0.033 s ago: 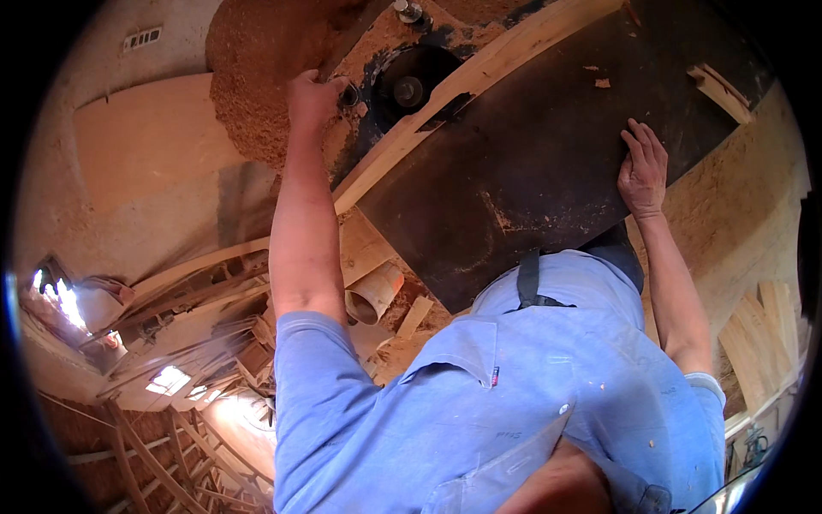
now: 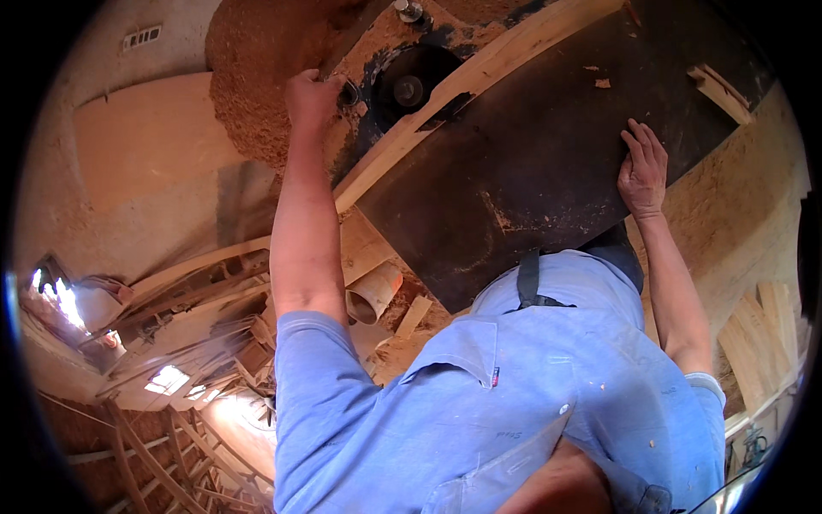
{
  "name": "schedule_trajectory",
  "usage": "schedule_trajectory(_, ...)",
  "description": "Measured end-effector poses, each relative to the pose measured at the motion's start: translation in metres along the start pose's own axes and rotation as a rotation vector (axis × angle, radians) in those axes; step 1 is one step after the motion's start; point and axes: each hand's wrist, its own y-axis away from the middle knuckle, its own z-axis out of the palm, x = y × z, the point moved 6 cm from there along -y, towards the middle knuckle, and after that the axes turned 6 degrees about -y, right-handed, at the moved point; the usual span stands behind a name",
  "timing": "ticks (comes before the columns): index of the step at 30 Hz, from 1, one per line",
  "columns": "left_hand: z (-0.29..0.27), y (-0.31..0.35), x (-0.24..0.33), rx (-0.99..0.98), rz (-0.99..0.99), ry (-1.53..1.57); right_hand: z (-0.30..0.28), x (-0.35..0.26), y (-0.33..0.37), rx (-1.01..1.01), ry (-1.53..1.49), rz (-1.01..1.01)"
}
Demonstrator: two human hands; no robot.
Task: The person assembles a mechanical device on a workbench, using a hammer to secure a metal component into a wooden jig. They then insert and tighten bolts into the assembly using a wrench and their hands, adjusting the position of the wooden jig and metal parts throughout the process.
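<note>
My left hand (image 2: 310, 101) reaches far forward to the machine's sawdust-covered far side. Its fingers are curled beside a small dark round fitting (image 2: 348, 92); what they grip is hidden. My right hand (image 2: 642, 167) lies on the dark flat machine table (image 2: 531, 163) near its right edge, fingers stretched out and holding nothing. Across the table runs a long pale wooden fence (image 2: 488, 73) with a notch in its middle. Behind that notch sits a round spindle (image 2: 408, 91) in a dark circular opening. A metal post (image 2: 408, 10) stands farther back.
A big heap of sawdust (image 2: 248, 94) lies beyond my left hand. A wood offcut (image 2: 721, 94) rests on the table's right end, and a chip (image 2: 603, 83) nearer the middle. A pale pipe (image 2: 374, 293) is below the table's left corner. Boards (image 2: 758, 343) lean at right.
</note>
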Motion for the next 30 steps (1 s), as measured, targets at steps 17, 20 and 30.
schedule_trajectory(17, 0.002, 0.041, -0.001, 0.067, 0.076, 0.051, 0.003, 0.0, 0.003, -0.025, 0.035, 0.007)
schedule_trajectory(20, 0.004, 0.045, -0.001, 0.059, 0.09, 0.046, 0.004, -0.001, 0.002, -0.023, 0.029, 0.012)
schedule_trajectory(30, -0.003, 0.043, 0.012, -0.199, 0.027, 0.122, 0.004, 0.002, 0.003, -0.032, 0.032, 0.015)
